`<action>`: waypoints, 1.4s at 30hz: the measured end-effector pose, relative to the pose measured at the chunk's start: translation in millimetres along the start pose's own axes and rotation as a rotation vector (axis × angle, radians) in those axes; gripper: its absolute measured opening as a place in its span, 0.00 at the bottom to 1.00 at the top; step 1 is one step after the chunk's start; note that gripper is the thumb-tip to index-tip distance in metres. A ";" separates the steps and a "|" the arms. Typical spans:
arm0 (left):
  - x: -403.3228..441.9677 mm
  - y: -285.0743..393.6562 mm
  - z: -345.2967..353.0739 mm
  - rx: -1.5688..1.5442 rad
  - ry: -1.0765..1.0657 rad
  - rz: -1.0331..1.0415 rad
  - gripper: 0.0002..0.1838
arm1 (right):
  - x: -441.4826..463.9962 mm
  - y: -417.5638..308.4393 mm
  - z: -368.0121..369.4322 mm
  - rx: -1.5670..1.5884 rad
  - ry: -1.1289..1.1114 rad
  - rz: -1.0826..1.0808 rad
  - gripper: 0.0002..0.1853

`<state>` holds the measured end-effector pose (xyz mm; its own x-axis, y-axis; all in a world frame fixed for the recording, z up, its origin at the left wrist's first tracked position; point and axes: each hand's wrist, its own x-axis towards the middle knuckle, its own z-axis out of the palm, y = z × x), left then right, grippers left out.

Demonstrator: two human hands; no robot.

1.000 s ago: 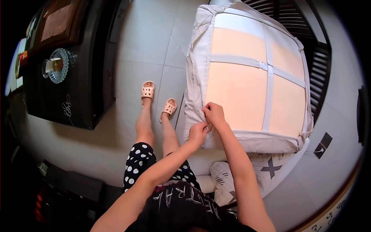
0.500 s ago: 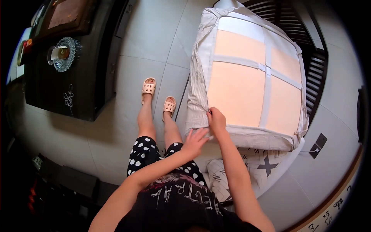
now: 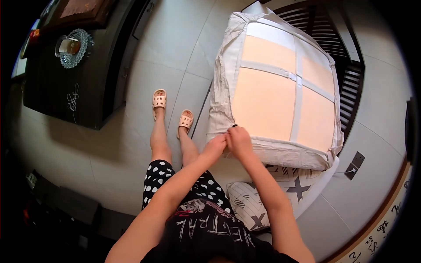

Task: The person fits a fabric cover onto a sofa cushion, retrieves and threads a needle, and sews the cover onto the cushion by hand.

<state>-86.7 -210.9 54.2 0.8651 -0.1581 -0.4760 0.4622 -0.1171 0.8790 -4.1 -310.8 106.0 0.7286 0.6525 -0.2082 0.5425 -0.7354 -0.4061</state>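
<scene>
A large cushion stands with its peach foam underside (image 3: 263,103) facing up. A pale striped fabric cover (image 3: 218,98) wraps its sides, with the gathered edge folded over the rim. Light straps (image 3: 293,109) cross the foam and meet at a small white buckle (image 3: 299,80). At the near left corner my left hand (image 3: 215,147) and my right hand (image 3: 239,141) meet, fingers closed on the cover's edge. A small black piece (image 3: 235,126) shows at my right fingertips; its kind is unclear. The fabric between my fingers is mostly hidden.
Slatted dark wood furniture (image 3: 351,90) stands behind the cushion. A patterned pillow (image 3: 247,204) lies below it, near my right forearm. At left is a dark table (image 3: 57,94) with a glass dish (image 3: 78,48) on it. A floor socket (image 3: 354,165) lies at right.
My left hand has moved up and right from beside the corner to meet my right hand. My right hand has shifted slightly down and left along the cover's edge.
</scene>
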 end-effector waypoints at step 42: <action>-222.2 -305.5 -586.3 0.813 0.937 -0.718 0.09 | 168.7 -315.2 109.6 0.316 -0.617 0.182 0.08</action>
<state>-306.0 434.8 -92.0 0.4509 0.8305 -0.3271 0.8856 -0.4618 0.0482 -97.9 51.1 101.3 0.3760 0.5779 -0.7243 0.2197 -0.8150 -0.5362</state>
